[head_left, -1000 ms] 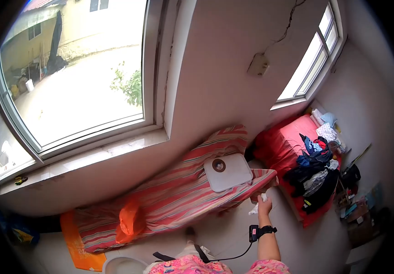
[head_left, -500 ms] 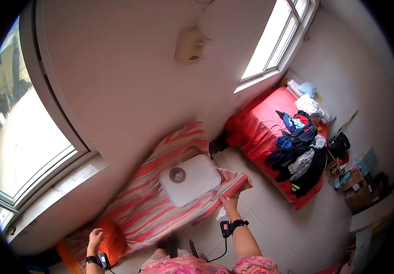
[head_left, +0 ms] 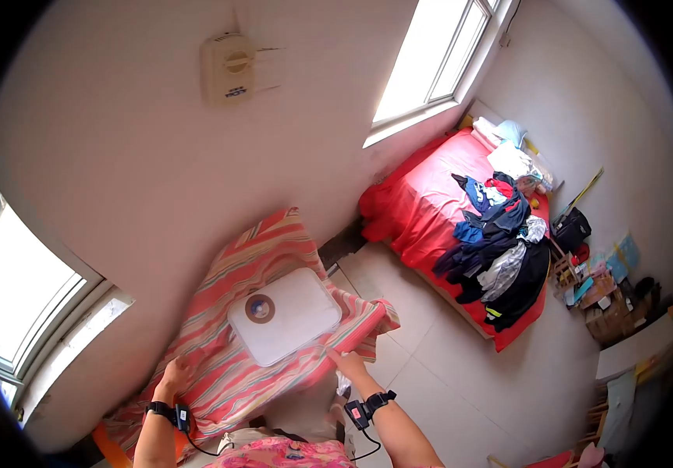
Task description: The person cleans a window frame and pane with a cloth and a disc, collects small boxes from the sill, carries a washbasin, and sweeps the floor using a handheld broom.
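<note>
A red-and-white striped cloth (head_left: 243, 249) is draped over a low piece of furniture against the wall. On it lies a white rectangular lid-like panel (head_left: 305, 312) with a round brown-and-white disc (head_left: 260, 308) near one corner. My right hand (head_left: 349, 365) is at the cloth's near right edge, fingers closed on the fabric. Just below that hand shows a small white crumpled thing (head_left: 342, 385), too unclear to name. My left hand (head_left: 171, 378) is over the cloth's left part; its fingers are blurred, so I cannot tell whether they grip it.
A bed with a red sheet (head_left: 422, 203) stands to the right, bearing a heap of clothes (head_left: 492, 242). Beyond it are a black bag (head_left: 570, 230) and cardboard boxes (head_left: 609, 320). Windows (head_left: 430, 62) open the wall. Orange material (head_left: 110, 444) lies at lower left.
My view has swung left. My left hand has moved from beside the orange material up and inward over the striped cloth. My right hand stays at the cloth's edge.
</note>
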Demonstrator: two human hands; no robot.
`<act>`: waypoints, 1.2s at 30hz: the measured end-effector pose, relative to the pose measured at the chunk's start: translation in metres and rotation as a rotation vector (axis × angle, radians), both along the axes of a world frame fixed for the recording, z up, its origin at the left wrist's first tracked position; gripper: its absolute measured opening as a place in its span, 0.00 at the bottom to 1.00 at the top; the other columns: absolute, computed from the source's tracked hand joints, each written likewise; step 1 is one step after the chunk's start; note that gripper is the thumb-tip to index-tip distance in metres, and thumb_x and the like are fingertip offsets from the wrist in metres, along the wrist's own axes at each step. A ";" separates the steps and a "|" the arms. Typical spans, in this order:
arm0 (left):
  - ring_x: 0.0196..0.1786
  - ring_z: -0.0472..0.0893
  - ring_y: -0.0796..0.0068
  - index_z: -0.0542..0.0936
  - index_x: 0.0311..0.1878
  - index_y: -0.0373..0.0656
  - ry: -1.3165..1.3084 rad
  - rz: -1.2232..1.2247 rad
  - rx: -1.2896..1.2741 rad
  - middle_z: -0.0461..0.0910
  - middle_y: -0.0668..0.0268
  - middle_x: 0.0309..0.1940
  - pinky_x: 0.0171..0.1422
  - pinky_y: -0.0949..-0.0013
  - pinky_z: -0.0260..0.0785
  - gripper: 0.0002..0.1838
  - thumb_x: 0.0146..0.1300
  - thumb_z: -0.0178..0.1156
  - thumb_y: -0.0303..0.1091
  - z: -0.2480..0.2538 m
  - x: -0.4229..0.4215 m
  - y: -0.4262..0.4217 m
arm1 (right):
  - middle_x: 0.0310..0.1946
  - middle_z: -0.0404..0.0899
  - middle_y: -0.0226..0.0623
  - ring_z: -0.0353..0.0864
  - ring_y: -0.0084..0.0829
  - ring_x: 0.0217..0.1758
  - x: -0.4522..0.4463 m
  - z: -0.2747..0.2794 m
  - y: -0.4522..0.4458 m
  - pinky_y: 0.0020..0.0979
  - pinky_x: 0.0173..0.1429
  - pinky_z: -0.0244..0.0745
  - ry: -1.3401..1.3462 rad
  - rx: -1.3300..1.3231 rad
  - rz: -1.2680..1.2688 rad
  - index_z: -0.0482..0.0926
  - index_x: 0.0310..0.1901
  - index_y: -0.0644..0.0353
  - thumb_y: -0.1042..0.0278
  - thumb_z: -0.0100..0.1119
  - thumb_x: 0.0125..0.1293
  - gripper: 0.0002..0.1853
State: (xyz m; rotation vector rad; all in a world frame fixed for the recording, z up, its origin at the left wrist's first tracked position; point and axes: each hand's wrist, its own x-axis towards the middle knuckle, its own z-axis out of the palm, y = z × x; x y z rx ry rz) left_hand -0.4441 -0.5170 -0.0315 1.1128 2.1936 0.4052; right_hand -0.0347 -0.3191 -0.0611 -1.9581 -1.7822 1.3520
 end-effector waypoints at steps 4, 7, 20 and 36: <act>0.30 0.76 0.66 0.75 0.35 0.38 -0.100 0.093 0.104 0.76 0.56 0.28 0.35 0.67 0.67 0.14 0.54 0.57 0.39 0.040 0.065 0.052 | 0.39 0.77 0.49 0.76 0.40 0.44 0.027 0.011 0.000 0.33 0.48 0.68 0.254 -0.131 0.234 0.74 0.44 0.66 0.40 0.60 0.47 0.34; 0.32 0.75 0.73 0.75 0.38 0.37 -0.140 0.145 0.176 0.77 0.62 0.31 0.36 0.70 0.67 0.10 0.55 0.56 0.32 -0.023 0.076 0.044 | 0.41 0.76 0.49 0.75 0.41 0.46 0.079 0.033 0.029 0.34 0.49 0.68 0.179 -0.257 0.526 0.73 0.45 0.65 0.41 0.59 0.48 0.33; 0.38 0.76 0.72 0.73 0.47 0.34 -0.166 0.262 0.125 0.77 0.58 0.38 0.43 0.73 0.68 0.17 0.52 0.56 0.28 0.015 0.198 0.116 | 0.29 0.79 0.44 0.79 0.36 0.33 0.424 -0.073 0.062 0.35 0.36 0.73 -0.177 -0.232 -0.492 0.77 0.35 0.66 0.55 0.61 0.49 0.20; 0.47 0.71 0.76 0.67 0.55 0.38 -0.515 -0.042 0.661 0.70 0.63 0.43 0.53 0.74 0.64 0.19 0.59 0.49 0.22 0.130 0.284 0.412 | 0.33 0.76 0.38 0.78 0.33 0.33 0.491 0.004 0.022 0.37 0.34 0.77 0.365 -0.236 -1.365 0.73 0.41 0.62 0.59 0.52 0.59 0.15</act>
